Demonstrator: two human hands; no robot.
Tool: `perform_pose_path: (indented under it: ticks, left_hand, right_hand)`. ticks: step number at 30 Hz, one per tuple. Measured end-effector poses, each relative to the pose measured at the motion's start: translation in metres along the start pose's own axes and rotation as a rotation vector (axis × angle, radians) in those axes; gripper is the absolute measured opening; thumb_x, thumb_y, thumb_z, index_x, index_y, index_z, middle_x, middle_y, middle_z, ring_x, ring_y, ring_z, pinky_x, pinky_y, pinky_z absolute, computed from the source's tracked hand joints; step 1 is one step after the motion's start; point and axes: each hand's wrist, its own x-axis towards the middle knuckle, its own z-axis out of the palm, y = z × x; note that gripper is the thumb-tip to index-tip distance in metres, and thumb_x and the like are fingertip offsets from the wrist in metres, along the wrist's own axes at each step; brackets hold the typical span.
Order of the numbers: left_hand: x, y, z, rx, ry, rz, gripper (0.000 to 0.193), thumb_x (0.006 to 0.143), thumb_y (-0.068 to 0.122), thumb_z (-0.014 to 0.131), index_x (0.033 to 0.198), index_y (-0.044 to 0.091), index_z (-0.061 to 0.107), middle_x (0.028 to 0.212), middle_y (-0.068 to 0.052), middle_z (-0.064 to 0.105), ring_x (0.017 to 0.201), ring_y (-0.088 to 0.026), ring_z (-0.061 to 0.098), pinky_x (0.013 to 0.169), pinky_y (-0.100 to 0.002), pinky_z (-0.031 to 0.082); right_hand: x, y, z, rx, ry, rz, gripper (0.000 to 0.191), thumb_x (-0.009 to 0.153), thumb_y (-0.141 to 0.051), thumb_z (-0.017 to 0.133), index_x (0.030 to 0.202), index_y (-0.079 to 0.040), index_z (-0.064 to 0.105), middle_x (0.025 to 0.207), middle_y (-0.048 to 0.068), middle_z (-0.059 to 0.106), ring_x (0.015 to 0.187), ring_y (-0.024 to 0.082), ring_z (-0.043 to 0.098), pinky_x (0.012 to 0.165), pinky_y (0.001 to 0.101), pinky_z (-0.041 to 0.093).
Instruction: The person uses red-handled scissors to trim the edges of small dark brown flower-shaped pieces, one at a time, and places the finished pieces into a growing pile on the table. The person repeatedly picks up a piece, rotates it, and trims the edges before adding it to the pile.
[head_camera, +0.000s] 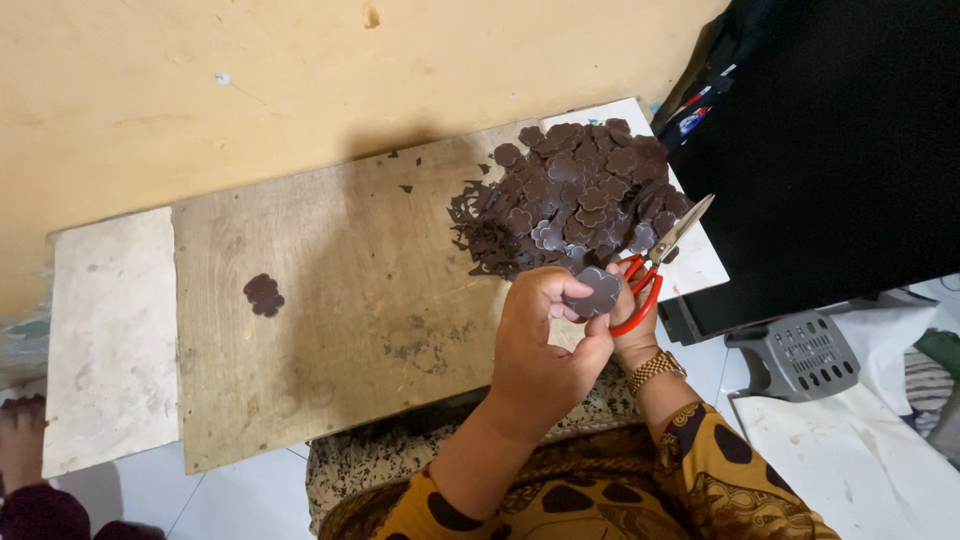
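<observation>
Two hands are seen at centre-right; a brown flower-shaped cutout (597, 291) is pinched by the left hand (545, 345); red-handled scissors (655, 262) are gripped by the right hand (632, 325); many cutouts are heaped (585, 190) upper right on the wooden board (340, 300); two cutouts (264, 294) lie apart at left.

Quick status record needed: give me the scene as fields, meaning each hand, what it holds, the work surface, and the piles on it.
left hand: pinches a dark brown flower-shaped cutout between thumb and fingers
right hand: grips red-handled scissors, blades pointing up and right, slightly parted; gold wristwatch on the wrist
work surface: worn wooden board lying on a white slab
main pile: heap of brown cutouts and offcuts at the board's far right
small stack: a few cutouts alone on the board's left part
right of board: grey plastic stool
</observation>
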Motion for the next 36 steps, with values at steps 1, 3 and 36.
perform_pose_path:
  ticks: [1,3,36]
  left_hand:
    - [0.0,0.001,0.0,0.007,-0.002,0.006,0.042,0.082,-0.008,0.075,0.117,0.007,0.055,0.114,-0.007,0.057,0.094,-0.016,0.061,0.083,-0.027,0.054]
    - [0.002,0.002,0.0,0.001,-0.005,0.011,0.043,0.081,-0.008,0.074,0.117,0.007,0.055,0.115,-0.008,0.057,0.094,-0.016,0.061,0.083,-0.027,0.054]
    - [0.021,0.02,-0.027,-0.574,-0.015,-0.504,0.035,0.093,-0.005,0.063,0.128,-0.005,0.059,0.11,-0.013,0.074,0.092,-0.011,0.067,0.08,-0.026,0.056]
  right_hand:
    - [-0.001,-0.001,0.0,-0.011,-0.007,0.013,0.014,0.101,-0.018,0.065,0.097,-0.007,0.057,0.084,0.003,0.066,0.074,0.011,0.063,0.064,0.0262,0.054]
    - [-0.002,-0.003,-0.001,-0.032,-0.022,0.036,0.014,0.1,-0.02,0.064,0.096,-0.008,0.057,0.084,0.003,0.068,0.073,0.011,0.064,0.063,0.0262,0.055]
    - [-0.006,-0.018,0.013,0.115,-0.001,0.107,0.015,0.1,-0.02,0.061,0.095,-0.009,0.052,0.071,0.004,0.057,0.053,0.014,0.054,0.049,0.0304,0.046]
